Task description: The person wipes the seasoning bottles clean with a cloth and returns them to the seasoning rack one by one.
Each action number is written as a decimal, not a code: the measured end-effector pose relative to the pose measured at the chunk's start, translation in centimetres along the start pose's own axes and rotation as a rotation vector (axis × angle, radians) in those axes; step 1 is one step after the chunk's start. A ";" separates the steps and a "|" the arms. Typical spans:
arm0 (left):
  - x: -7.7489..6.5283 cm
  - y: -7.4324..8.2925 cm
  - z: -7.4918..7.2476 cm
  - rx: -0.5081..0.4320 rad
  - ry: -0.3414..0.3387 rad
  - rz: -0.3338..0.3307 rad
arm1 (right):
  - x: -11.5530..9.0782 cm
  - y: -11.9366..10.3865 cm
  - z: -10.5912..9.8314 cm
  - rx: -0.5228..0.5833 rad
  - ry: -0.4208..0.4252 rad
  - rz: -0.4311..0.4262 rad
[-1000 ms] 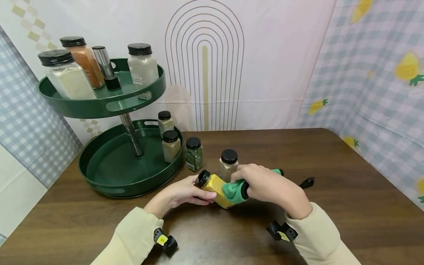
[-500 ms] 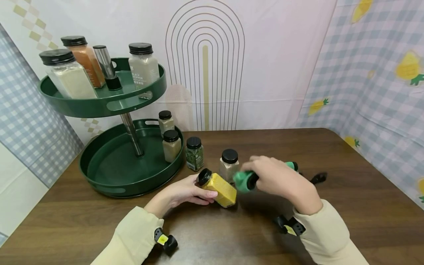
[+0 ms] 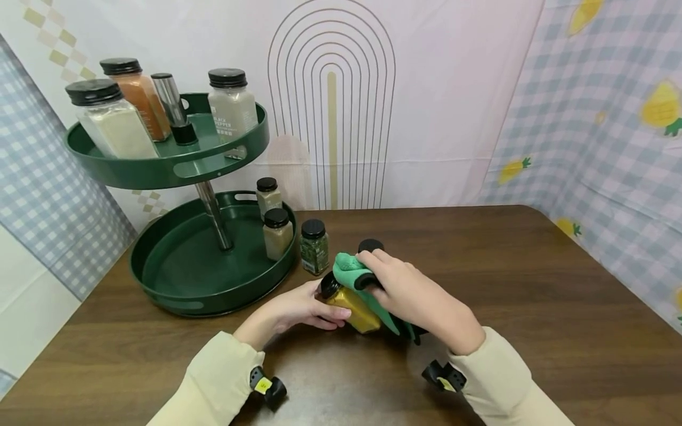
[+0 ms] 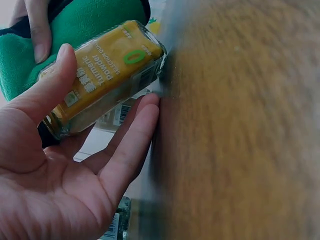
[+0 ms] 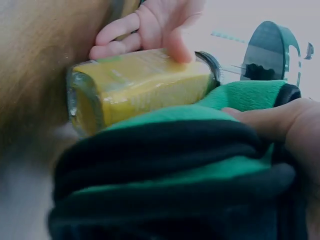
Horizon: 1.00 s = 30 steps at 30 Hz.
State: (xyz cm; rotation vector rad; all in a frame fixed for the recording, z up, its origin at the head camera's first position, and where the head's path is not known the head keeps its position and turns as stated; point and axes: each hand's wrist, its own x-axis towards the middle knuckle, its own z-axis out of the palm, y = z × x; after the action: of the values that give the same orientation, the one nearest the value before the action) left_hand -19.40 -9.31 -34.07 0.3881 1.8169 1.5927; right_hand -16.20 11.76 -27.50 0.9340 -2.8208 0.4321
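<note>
My left hand (image 3: 306, 310) holds a glass jar of yellow turmeric powder (image 4: 117, 65) near its black-capped end, thumb on one side and fingers behind. Tilted over the table, the jar has its cap toward the upper left in the head view. My right hand (image 3: 407, 293) grips a folded green cloth with black edging (image 3: 351, 269) and lays it along the jar's upper right side, up by the cap. Part of the jar is covered by the cloth. Just behind the right hand a black-lidded jar (image 3: 370, 244) is mostly hidden.
On the left stands a two-tier green rack (image 3: 213, 299). Several large jars and a silver cylinder (image 3: 173, 106) fill its upper tier; two small jars sit below. A jar of green herbs (image 3: 314, 251) stands on the wooden table (image 3: 533, 284) beside the rack.
The right hand lifted the cloth off the jar to the right, then brought it back left, now nearer the cap. The left hand and the turmeric jar have stayed nearly in place.
</note>
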 end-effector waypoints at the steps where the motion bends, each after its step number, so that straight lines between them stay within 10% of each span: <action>1: 0.0 0.0 0.0 -0.002 -0.003 -0.001 | 0.0 0.1 0.0 0.002 -0.018 0.001; 20: 0.2 -0.2 -0.5 -0.025 -0.022 0.002 | -1.3 4.4 -1.9 0.030 -0.310 0.003; 30: 0.2 -0.2 -0.4 -0.002 -0.063 0.022 | -0.7 2.2 -2.4 0.188 0.106 -0.262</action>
State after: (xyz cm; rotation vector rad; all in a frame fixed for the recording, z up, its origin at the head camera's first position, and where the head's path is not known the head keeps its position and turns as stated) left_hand -19.79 -9.53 -34.28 0.4542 1.7689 1.5792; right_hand -16.89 14.60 -25.89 1.2561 -2.5497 0.6955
